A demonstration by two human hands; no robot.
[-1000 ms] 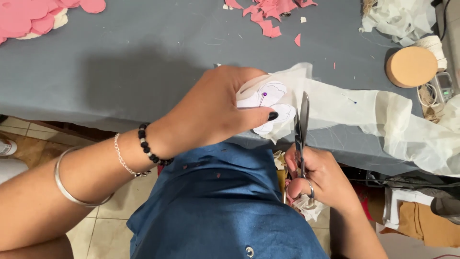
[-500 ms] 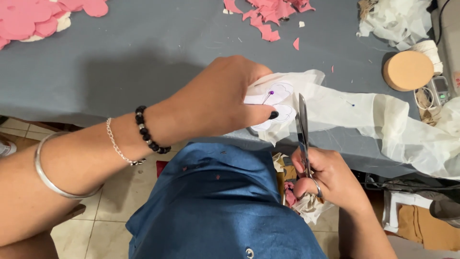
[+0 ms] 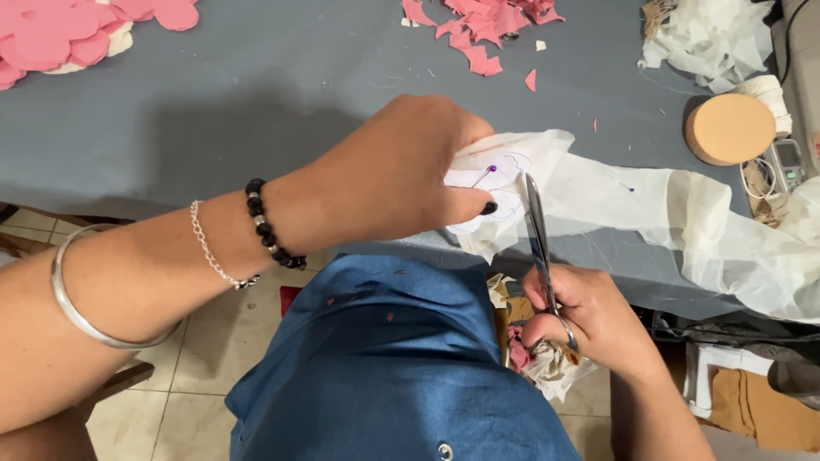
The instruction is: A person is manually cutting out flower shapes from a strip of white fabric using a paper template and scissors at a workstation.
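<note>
Head view: left hand (image 3: 401, 175) pinches the pinned white fabric (image 3: 589, 201) at the grey surface's (image 3: 256, 102) near edge; right hand (image 3: 589, 320), fingers closed through the scissors (image 3: 538, 235), blades at the fabric.

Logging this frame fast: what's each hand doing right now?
Left hand: closed, pinching the white fabric with its pinned pattern.
Right hand: closed on the scissors, blades at the fabric.

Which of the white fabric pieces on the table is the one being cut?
The long sheer white strip at the table's near edge: the left hand pins its end down while the scissors in the right hand cut there. The crumpled white pile lies untouched at the far right.
</note>
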